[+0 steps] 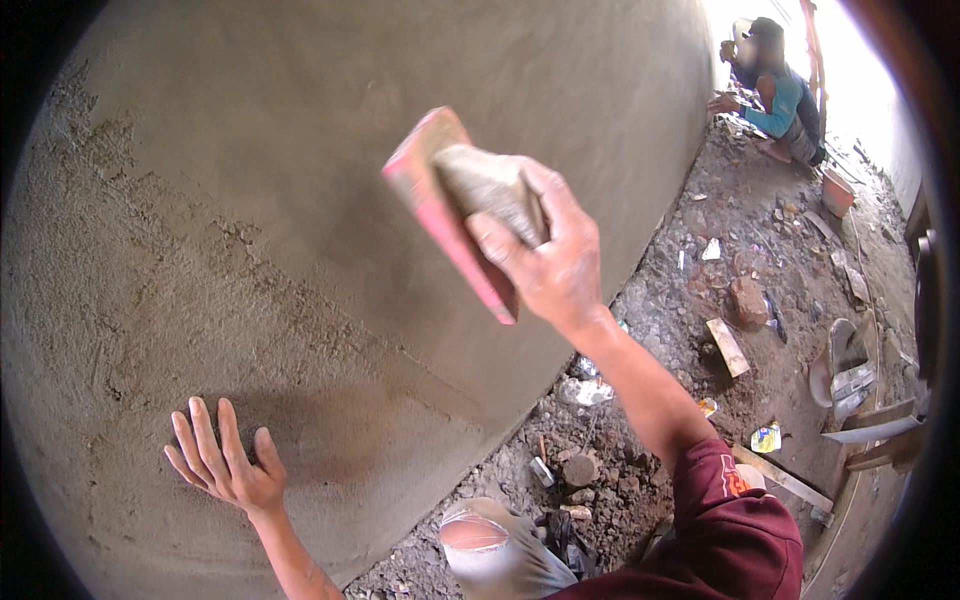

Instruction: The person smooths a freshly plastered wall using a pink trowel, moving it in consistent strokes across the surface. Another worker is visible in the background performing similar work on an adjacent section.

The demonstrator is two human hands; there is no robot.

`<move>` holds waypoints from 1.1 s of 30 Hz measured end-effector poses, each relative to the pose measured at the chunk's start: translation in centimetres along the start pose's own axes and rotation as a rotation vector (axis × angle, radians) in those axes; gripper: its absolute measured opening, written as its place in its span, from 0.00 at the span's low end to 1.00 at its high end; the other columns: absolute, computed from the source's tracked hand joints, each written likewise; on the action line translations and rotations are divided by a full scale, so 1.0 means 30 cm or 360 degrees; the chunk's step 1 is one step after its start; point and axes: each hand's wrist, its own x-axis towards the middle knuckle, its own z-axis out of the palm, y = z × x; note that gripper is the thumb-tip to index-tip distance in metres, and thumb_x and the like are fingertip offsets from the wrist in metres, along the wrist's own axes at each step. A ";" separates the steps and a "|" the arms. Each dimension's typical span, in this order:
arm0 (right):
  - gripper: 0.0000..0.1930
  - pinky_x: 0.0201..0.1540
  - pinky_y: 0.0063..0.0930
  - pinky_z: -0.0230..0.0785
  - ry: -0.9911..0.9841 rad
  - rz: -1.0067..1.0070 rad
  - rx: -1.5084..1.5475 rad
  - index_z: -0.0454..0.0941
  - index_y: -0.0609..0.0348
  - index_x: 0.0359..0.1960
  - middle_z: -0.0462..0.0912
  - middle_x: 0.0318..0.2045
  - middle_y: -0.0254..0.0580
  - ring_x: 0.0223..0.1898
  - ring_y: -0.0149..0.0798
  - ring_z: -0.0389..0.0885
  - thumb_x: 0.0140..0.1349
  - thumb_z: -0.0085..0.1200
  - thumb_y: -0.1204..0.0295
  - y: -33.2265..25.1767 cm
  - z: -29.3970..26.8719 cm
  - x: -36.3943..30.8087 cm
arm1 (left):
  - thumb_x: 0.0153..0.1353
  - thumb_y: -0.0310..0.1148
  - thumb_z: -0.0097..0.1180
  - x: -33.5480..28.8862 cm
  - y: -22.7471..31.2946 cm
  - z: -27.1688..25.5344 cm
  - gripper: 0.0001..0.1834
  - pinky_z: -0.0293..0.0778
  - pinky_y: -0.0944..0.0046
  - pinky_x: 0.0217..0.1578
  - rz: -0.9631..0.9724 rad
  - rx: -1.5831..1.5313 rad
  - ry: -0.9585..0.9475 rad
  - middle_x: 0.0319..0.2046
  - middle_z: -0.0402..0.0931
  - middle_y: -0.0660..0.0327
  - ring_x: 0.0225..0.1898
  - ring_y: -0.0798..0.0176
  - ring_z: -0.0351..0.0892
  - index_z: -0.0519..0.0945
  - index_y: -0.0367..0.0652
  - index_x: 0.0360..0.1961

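A plastering float (445, 215) with a pink-red edge is gripped by its block handle in my right hand (560, 255). It is tilted in front of the grey plastered wall (560, 80); whether it touches the surface I cannot tell. My left hand (232, 470) is held low at the left, fingers spread, over a rougher part of the plaster. Nothing is in it, and a shadow falls on the wall beside it. The plaster is smooth above and right, coarse and crumbly toward the left.
Another person (780, 95) squats by the wall's far end, near a reddish bucket (837, 192). Rubble covers the ground, with a brick (748, 300), a short wood piece (727, 347) and a plank (785, 478). My knee (475, 535) is close to the wall's foot.
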 end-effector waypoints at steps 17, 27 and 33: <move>0.19 0.53 0.46 0.80 0.1397 0.1671 0.1381 0.75 0.50 0.58 0.83 0.50 0.35 0.51 0.41 0.83 0.76 0.44 0.54 0.405 -0.542 -0.732 | 0.75 0.52 0.47 0.014 -0.032 0.013 0.24 0.57 0.52 0.74 0.0153 0.0028 0.0054 0.66 0.75 0.64 0.71 0.60 0.67 0.80 0.53 0.63; 0.20 0.57 0.40 0.78 0.0860 0.1526 0.1720 0.73 0.58 0.63 0.83 0.53 0.41 0.54 0.40 0.83 0.76 0.46 0.62 0.393 -0.536 -0.750 | 0.75 0.51 0.49 0.013 -0.041 0.033 0.22 0.60 0.52 0.73 0.0166 0.0060 0.0079 0.66 0.75 0.67 0.70 0.61 0.68 0.80 0.55 0.62; 0.19 0.55 0.29 0.74 0.0858 0.1333 0.0612 0.75 0.62 0.62 0.83 0.50 0.38 0.50 0.31 0.80 0.76 0.50 0.65 0.554 -0.460 -0.468 | 0.75 0.51 0.48 0.002 -0.038 0.028 0.22 0.59 0.52 0.74 0.0158 0.0115 0.0007 0.66 0.75 0.66 0.71 0.61 0.67 0.80 0.54 0.62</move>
